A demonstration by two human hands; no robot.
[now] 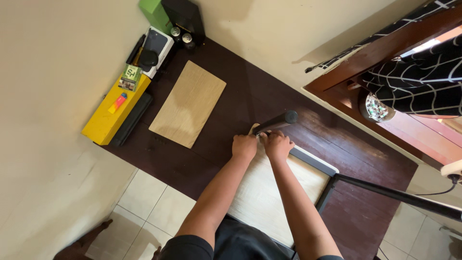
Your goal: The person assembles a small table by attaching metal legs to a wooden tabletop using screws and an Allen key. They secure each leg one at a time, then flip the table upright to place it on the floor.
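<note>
Both hands work at the far end of a pale wood-grain sheet (262,192) that lies over a small panel with a grey frame (313,161), set on the dark brown desk (231,96). The left hand (244,146) and the right hand (278,144) sit side by side, almost touching, knuckles up, their fingers curled closed and pinching the top edge of the sheet, where a corner of it lifts slightly. Just beyond the fingertips a dark cylindrical roll (276,122) lies tilted across the desk, its round end pointing up and to the right; whether it touches the hands cannot be told.

To the left, well apart from the hands, a light wooden board (188,103) lies flat on the desk. Further left, along the wall, a yellow box (103,123) carries an orange and yellow lighter (118,102) and a small green pack (130,77). Beyond it a white box (161,48) with a black item on top sits near a green block (154,12) and a black box (185,17). A black pole (399,195) runs from the panel's right side towards the frame's right edge. A black curtain with white lines (423,82) hangs at the wooden window frame (385,45) on the upper right.
</note>
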